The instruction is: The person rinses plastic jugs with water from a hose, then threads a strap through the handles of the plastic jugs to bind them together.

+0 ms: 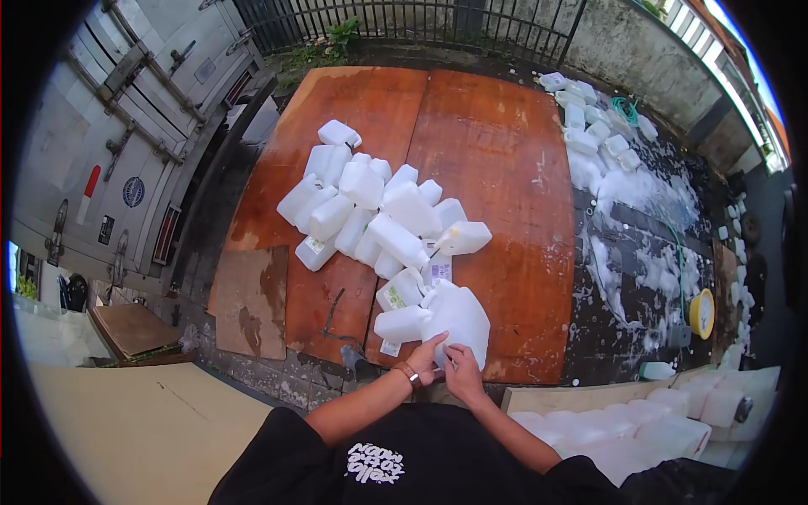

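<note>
A large white plastic jug (459,316) lies at the near edge of the brown boards, right in front of me. My left hand (427,358), with a brown strap on its wrist, is closed on the jug's near left edge. Against the near end of the same jug, my right hand (461,369) has its fingers curled in a pinch; what is between them is too small to make out. A smaller white jug (402,323) touches the big one on its left. Beyond, a heap of white jugs (362,183) spreads over the boards, some with labels.
Brown boards (497,168) cover the ground ahead. To the right, foam (640,198), more jugs (581,118), a green hose (680,261) and a yellow-rimmed bucket (701,314) are on dark ground. A truck (118,160) stands left. White containers (623,421) sit at near right.
</note>
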Tool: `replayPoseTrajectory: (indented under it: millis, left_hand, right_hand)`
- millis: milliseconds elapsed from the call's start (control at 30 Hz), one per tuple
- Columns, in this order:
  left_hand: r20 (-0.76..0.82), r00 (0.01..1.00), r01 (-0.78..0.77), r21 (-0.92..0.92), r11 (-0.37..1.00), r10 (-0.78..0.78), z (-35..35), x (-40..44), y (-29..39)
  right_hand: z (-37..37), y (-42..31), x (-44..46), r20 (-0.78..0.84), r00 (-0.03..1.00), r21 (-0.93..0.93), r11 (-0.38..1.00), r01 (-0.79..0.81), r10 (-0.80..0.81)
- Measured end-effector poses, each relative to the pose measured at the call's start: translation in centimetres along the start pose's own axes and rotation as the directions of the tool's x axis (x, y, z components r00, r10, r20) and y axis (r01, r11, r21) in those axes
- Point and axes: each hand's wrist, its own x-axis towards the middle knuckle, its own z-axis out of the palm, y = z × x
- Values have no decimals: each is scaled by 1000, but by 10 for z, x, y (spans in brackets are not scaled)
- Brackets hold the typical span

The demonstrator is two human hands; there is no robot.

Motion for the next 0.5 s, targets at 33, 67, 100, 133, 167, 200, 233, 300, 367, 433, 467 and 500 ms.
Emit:
replayPoseTrajectory:
  millis: [33, 67, 100, 133, 167, 200, 233, 300, 367, 433, 467, 500]
  left_hand:
    - [22, 998, -66, 139, 988, 63, -22, 31, -10]
    - [55, 991, -135, 274, 952, 124, -17, 29, -10]
    - [58, 990, -139, 277, 951, 128, -13, 27, -8]
    - [33, 994, -111, 314, 943, 106, -11, 24, -7]
    - [7, 996, -83, 347, 934, 86, -6, 19, -4]
    - [9, 995, -92, 340, 936, 95, -1, 18, -1]
    - [-49, 991, -95, 415, 905, 127, 4, 16, 0]
    - [-108, 980, -94, 482, 871, 165, 9, 7, 4]
    - [-121, 970, -123, 495, 860, 209, 15, -2, 7]
    - [-108, 948, -204, 518, 831, 300, 19, -12, 3]
    - [-95, 921, -270, 542, 795, 378, 17, -13, -1]
    - [-97, 922, -267, 542, 797, 375, 15, -12, -3]
  right_hand:
    - [-2, 2, 3, 5, 1000, 56, 998, 24, -24]
    - [-7, 1, 6, 0, 1000, 58, 998, 29, -29]
    - [-11, 0, 8, 5, 1000, 85, 996, -14, 13]
    - [-15, -2, 8, 13, 998, 112, 992, -57, 56]
    - [-15, 0, 9, 15, 999, 111, 992, -51, 50]
    - [-15, 1, 11, -57, 998, 144, 989, -29, 38]
    - [-13, 2, 13, -125, 992, 177, 984, -5, 27]
    - [-16, -11, 17, -150, 981, 245, 966, -81, 120]
    - [-18, -15, 21, -177, 961, 310, 939, -150, 212]
    - [-18, -6, 27, -42, 966, 193, 951, -243, 255]
    - [-17, -1, 31, -39, 966, 191, 951, -242, 254]
    - [-16, 5, 34, 50, 949, 231, 921, -314, 311]
